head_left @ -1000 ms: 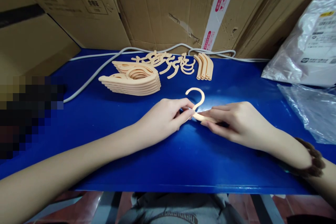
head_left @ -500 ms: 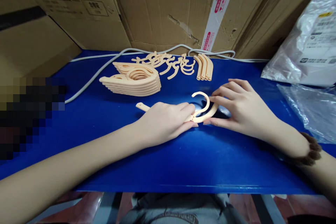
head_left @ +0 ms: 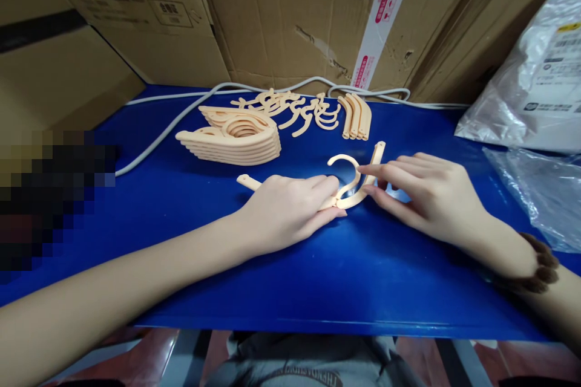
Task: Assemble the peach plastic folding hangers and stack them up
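Observation:
On the blue table lies a cream plastic folding clothes hanger with a curved hook (head_left: pixel 353 163) and two arms. My left hand (head_left: pixel 295 202) is closed over its middle and left arm, with that arm's tip sticking out beyond the wrist side. The right arm (head_left: pixel 376 160) of the hanger points up and away. My right hand (head_left: pixel 422 193) has its index finger across this arm, the fingertip at the hook, and its thumb against the arm's lower curve. The joint between the parts is partly hidden under my left fingers.
Behind my left hand sits a stack of cream hangers (head_left: pixel 231 145). Loose hooks (head_left: pixel 299 115) and several curved arms (head_left: pixel 356 116) lie farther back. A grey cable (head_left: pixel 163 139) runs before the cardboard boxes (head_left: pixel 281 18). Plastic bags (head_left: pixel 521 84) are at the right.
The hanger's right arm has swung from lying low to the right to pointing up and away. My right hand has shifted its fingers, with the index finger now at the hook.

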A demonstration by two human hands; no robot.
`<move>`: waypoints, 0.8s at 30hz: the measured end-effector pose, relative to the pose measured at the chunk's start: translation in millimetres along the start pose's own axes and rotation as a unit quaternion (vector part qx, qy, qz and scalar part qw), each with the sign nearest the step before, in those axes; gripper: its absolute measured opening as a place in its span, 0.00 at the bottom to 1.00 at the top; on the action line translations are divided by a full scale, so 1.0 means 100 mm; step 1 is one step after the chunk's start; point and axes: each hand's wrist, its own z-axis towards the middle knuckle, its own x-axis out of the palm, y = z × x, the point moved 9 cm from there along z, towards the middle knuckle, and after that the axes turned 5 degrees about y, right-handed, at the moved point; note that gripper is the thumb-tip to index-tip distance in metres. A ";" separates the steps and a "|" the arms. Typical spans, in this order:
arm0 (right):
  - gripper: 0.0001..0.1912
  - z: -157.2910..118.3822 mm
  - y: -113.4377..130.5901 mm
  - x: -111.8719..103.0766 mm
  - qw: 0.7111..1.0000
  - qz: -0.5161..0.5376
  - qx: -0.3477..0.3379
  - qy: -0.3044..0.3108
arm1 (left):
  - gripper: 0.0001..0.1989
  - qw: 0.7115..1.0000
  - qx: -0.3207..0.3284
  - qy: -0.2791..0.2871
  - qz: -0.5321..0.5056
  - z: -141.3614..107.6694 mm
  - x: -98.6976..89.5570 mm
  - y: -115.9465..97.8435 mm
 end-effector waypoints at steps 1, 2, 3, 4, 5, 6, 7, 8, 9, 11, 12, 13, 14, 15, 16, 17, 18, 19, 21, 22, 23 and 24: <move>0.13 0.00 0.03 0.03 1.000 0.010 -0.006 0.008 | 0.14 1.000 0.003 -0.006 -0.001 0.00 -0.01 0.00; 0.13 0.01 0.04 0.06 1.000 0.020 -0.010 0.015 | 0.14 1.000 0.008 -0.013 0.000 0.00 -0.02 -0.01; 0.14 0.02 0.05 0.09 0.999 0.031 -0.011 0.022 | 0.14 1.000 0.014 -0.022 0.003 -0.01 -0.03 -0.02; 0.14 0.03 0.06 0.12 0.999 0.043 -0.013 0.030 | 0.14 0.999 0.022 -0.030 0.007 -0.01 -0.04 -0.03; 0.15 0.03 0.07 0.14 0.998 0.055 -0.014 0.037 | 0.15 0.999 0.031 -0.039 0.012 -0.02 -0.05 -0.05; 0.16 0.04 0.07 0.16 0.997 0.066 -0.015 0.043 | 0.15 0.998 0.039 -0.046 0.018 -0.02 -0.05 -0.06; 0.16 0.05 0.06 0.18 0.996 0.078 -0.014 0.048 | 0.15 0.997 0.047 -0.051 0.024 -0.03 -0.06 -0.07; 0.16 0.05 0.06 0.19 0.995 0.089 -0.013 0.051 | 0.14 0.997 0.054 -0.056 0.028 -0.03 -0.06 -0.08; 0.16 0.05 0.06 0.19 0.994 0.099 -0.011 0.052 | 0.14 0.996 0.062 -0.060 0.030 -0.03 -0.06 -0.09; 0.15 0.06 0.05 0.19 0.993 0.110 -0.007 0.050 | 0.13 0.994 0.080 -0.067 0.031 -0.03 -0.07 -0.12; 0.14 0.06 0.04 0.19 0.993 0.111 -0.005 0.048 | 0.13 0.993 0.091 -0.071 0.031 -0.03 -0.07 -0.14; 0.14 0.06 0.04 0.19 0.993 0.110 -0.004 0.047 | 0.13 0.991 0.103 -0.076 0.031 -0.03 -0.08 -0.16; 0.14 0.06 0.04 0.18 0.993 0.107 -0.003 0.045 | 0.12 0.990 0.115 -0.079 0.032 -0.04 -0.08 -0.19; 0.13 0.06 0.04 0.18 0.994 0.104 -0.001 0.044 | 0.12 0.988 0.127 -0.081 0.033 -0.04 -0.09 -0.21; 0.13 0.06 0.05 0.19 0.994 0.101 0.000 0.044 | 0.12 0.986 0.138 -0.083 0.035 -0.05 -0.09 -0.24; 0.13 0.06 0.05 0.19 0.994 0.100 0.001 0.043 | 0.12 0.985 0.146 -0.084 0.038 -0.05 -0.09 -0.25; 0.13 0.06 0.06 0.19 0.994 0.100 0.002 0.041 | 0.12 0.984 0.154 -0.082 0.041 -0.06 -0.08 -0.27; 0.13 0.06 0.06 0.19 0.994 0.101 0.004 0.040 | 0.13 0.983 0.160 -0.081 0.044 -0.07 -0.08 -0.28; 0.13 0.06 0.08 0.18 0.994 0.106 0.009 0.035 | 0.13 0.981 0.172 -0.080 0.051 -0.08 -0.07 -0.30; 0.13 0.06 0.08 0.18 0.993 0.111 0.013 0.030 | 0.14 0.979 0.178 -0.082 0.053 -0.09 -0.08 -0.31; 0.12 0.06 0.08 0.16 0.993 0.116 0.018 0.024 | 0.13 0.977 0.184 -0.088 0.054 -0.09 -0.08 -0.32; 0.12 0.06 0.08 0.15 0.992 0.120 0.022 0.017 | 0.13 0.976 0.189 -0.095 0.056 -0.10 -0.10 -0.33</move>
